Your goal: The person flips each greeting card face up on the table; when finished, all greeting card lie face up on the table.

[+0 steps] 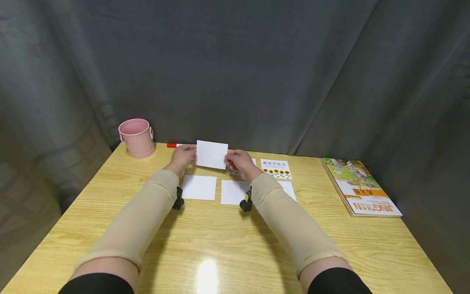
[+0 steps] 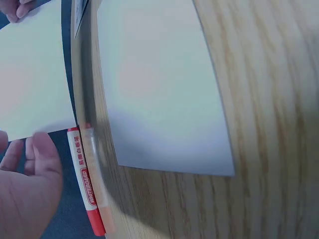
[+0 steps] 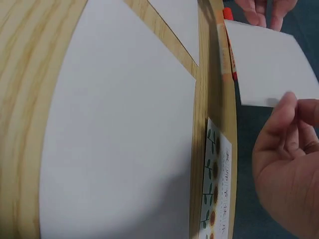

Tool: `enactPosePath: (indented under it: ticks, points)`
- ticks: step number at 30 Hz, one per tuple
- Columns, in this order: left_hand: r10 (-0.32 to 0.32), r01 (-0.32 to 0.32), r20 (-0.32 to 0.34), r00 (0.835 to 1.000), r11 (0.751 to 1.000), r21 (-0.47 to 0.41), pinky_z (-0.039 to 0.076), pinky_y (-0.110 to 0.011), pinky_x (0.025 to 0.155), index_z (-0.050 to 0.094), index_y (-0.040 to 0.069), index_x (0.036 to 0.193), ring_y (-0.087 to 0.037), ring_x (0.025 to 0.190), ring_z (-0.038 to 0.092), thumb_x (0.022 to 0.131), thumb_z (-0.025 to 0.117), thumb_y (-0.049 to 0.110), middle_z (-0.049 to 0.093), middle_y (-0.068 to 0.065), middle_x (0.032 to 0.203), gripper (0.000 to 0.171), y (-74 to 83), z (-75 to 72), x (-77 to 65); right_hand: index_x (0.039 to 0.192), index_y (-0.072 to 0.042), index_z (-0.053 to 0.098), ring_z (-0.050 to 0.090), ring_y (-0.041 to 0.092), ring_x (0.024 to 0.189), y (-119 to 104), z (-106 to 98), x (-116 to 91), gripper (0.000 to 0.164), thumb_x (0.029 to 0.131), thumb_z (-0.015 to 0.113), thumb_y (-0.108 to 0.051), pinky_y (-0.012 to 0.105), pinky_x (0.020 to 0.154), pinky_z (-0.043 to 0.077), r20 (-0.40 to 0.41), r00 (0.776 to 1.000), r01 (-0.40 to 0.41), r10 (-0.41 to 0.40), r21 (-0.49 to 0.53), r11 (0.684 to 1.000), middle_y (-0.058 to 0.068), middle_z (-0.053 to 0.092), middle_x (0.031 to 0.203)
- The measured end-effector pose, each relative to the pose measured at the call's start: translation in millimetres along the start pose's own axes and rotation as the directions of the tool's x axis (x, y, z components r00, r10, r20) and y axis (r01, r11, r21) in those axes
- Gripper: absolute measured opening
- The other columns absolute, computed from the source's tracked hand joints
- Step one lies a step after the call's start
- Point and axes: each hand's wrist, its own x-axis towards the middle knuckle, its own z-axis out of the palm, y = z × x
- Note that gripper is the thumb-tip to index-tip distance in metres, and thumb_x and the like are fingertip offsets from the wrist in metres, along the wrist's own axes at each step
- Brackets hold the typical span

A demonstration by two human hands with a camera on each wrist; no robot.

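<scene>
Raised card: the blank white card (image 1: 211, 154) is up off the table (image 1: 205, 237), right of the pink bucket (image 1: 137, 141). We see only a plain face; whether the back bears print we cannot tell.
Left hand: the left hand (image 1: 182, 159), nearer the bucket, pinches the card's near-bucket edge.
Right hand: the right hand (image 1: 242, 164), farther right of the bucket, pinches the opposite edge between thumb and fingers.
Marker: a red-capped marker (image 2: 86, 181) lies just right of the bucket, along the table's far side.
Flat cards: three white cards (image 1: 199, 188) lie right of the bucket and nearer the person; one is partly behind the right forearm.
Sunflower cards: one sunflower card (image 1: 276, 169) lies in plain view well right of the bucket; a half-hidden card (image 1: 233, 172) shows between it and the bucket, mostly behind the right hand.
Book: the book (image 1: 363, 188) lies farthest right of the bucket.
Bend risk: we judge that uneven pushing from the two edges could bow the card, or a light pinch let it slip.
Brush risk: lowered sleeves (image 1: 136, 220) or wrist cameras (image 1: 178, 199) could drag the flat cards askew.
Roll risk: a knock from the left hand could set the marker rolling.
</scene>
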Motion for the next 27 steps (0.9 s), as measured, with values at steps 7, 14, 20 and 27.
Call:
enactPosePath:
  ticks: [7, 14, 20, 27]
  points:
    - [-0.016, 0.016, -0.001, 1.0, 0.977, -0.21, 0.056, -0.025, 0.089, 0.06, -0.009, 0.12, -0.009, 0.082, 0.063, 0.112, 0.037, 0.021, 0.062, -0.004, 0.097, 0.039, 6.6, -6.7, -3.9, 0.11, 0.007, 0.064, 0.058, 0.009, 0.064, -0.7, -4.2, 0.9, 0.022, 0.107, 0.052, -0.01, 0.018, 0.06, 0.051, 0.023, 1.0, -0.006, 0.003, 0.12, 0.993, 0.009, 0.065, 0.084]
    - [0.003, 0.003, 0.036, 0.999, 0.986, -0.169, 0.055, -0.029, 0.086, 0.049, -0.004, 0.13, -0.016, 0.09, 0.061, 0.108, 0.049, 0.014, 0.057, -0.015, 0.119, 0.029, 3.2, -5.7, -2.5, 0.13, 0.001, 0.059, 0.055, 0.01, 0.065, 5.9, -6.9, -2.5, 0.027, 0.104, 0.06, -0.005, 0.025, 0.068, 0.052, -0.029, 0.999, 0.013, -0.014, -0.023, 1.0, 0.007, 0.061, 0.088]
    - [-0.063, 0.056, 0.231, 0.971, 0.998, 0.036, 0.052, -0.031, 0.087, 0.046, -0.005, 0.145, -0.02, 0.101, 0.059, 0.109, 0.052, 0.02, 0.056, -0.023, 0.137, 0.045, 4.3, -1.3, -1.8, 0.125, 0.0, 0.068, 0.055, 0.012, 0.073, 10.7, -7.2, 0.8, 0.025, 0.104, 0.058, -0.008, 0.026, 0.065, 0.047, 0.025, 0.997, 0.072, -0.068, -0.214, 0.974, 0.006, 0.065, 0.097]
    - [-0.016, -0.077, 0.39, 0.921, 0.972, 0.22, 0.044, -0.025, 0.063, 0.057, -0.003, 0.142, -0.014, 0.072, 0.054, 0.104, 0.058, 0.01, 0.064, -0.008, 0.096, 0.04, 6.5, 9.8, -4.9, 0.128, -0.003, 0.068, 0.066, 0.022, 0.099, 6.3, -2.7, -2.9, 0.026, 0.106, 0.056, -0.012, 0.032, 0.081, 0.053, 0.138, 0.989, 0.089, -0.05, -0.296, 0.951, 0.014, 0.067, 0.119]
